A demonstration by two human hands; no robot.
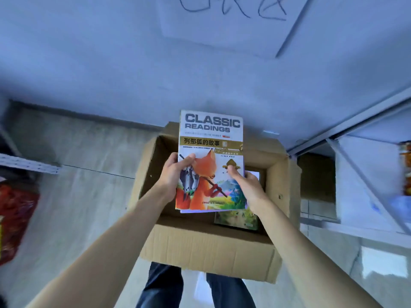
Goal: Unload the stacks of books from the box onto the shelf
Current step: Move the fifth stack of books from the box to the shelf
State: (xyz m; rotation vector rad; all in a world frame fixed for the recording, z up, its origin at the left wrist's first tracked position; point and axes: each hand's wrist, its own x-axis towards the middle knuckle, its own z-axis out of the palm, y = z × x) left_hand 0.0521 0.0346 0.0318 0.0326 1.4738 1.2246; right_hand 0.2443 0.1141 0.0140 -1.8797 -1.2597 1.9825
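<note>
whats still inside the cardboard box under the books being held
Inside the cardboard box, one green-covered book shows at the lower right. The held stack of books, gripped by the left hand and right hand, hides the rest.

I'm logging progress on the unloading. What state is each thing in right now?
Stack of books: lifted above the box, gripped from both sides.
Left hand: shut on the stack's left edge.
Right hand: shut on the stack's right edge.
Cardboard box: open, flaps up.
Green book: lying inside the box.
Shelf: no book from this stack on it yet.
</note>
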